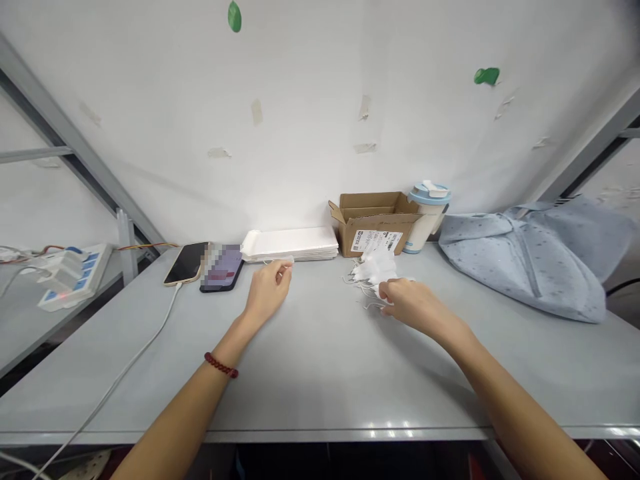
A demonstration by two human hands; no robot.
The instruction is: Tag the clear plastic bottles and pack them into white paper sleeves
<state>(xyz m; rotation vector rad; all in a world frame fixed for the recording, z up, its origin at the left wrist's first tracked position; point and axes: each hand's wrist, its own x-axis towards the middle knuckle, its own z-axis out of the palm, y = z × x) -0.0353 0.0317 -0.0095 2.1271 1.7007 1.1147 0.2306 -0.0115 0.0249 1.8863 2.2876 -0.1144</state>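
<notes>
I see white pouches (379,267) bunched before the box (376,227), probably for easy reach; the right hand (413,303) curls at them, the left hand (267,288) beside the white stack (297,243). I can't tell whether either grips.

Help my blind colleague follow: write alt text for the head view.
A person's right hand touches a heap of small white pieces with thin strings on a grey tabletop; the left hand is near a stack of flat white packets. An open brown cardboard box stands behind the heap.
</notes>
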